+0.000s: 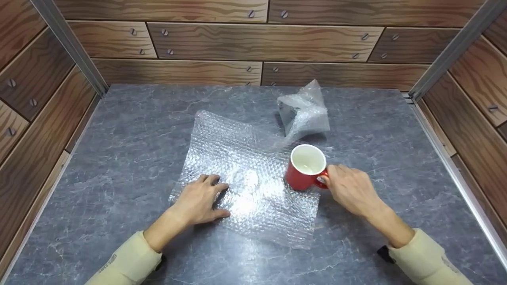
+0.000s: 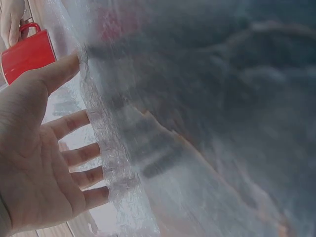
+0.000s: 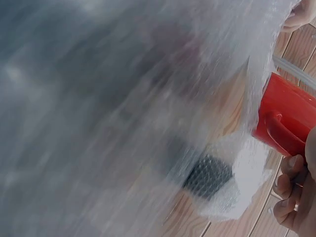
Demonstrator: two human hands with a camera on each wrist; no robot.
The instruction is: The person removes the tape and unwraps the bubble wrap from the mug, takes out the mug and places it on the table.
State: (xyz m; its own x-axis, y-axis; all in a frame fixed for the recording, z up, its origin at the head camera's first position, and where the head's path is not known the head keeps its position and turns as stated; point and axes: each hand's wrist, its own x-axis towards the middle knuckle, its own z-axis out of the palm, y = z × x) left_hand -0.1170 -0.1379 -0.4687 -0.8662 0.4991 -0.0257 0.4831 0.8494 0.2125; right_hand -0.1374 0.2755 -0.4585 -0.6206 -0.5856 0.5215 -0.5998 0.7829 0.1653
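A red mug (image 1: 300, 176) with a white inside stands upright over the right part of a flat sheet of bubble wrap (image 1: 253, 158). My right hand (image 1: 350, 188) grips the mug by its handle, fingers curled round it, as the right wrist view also shows at the handle (image 3: 284, 134). On the sheet's left edge rests my left hand (image 1: 200, 200), its fingers spread. In the left wrist view the fingertips (image 2: 91, 176) touch the bubble wrap, and the red mug (image 2: 29, 57) shows beyond the thumb.
Behind the mug sits a bundle wrapped in bubble wrap (image 1: 305, 113), its content hidden. The grey marbled tabletop (image 1: 130, 130) is bounded by wood-patterned panels (image 1: 237, 41) at the back and sides, with metal posts (image 1: 69, 43) at the corners.
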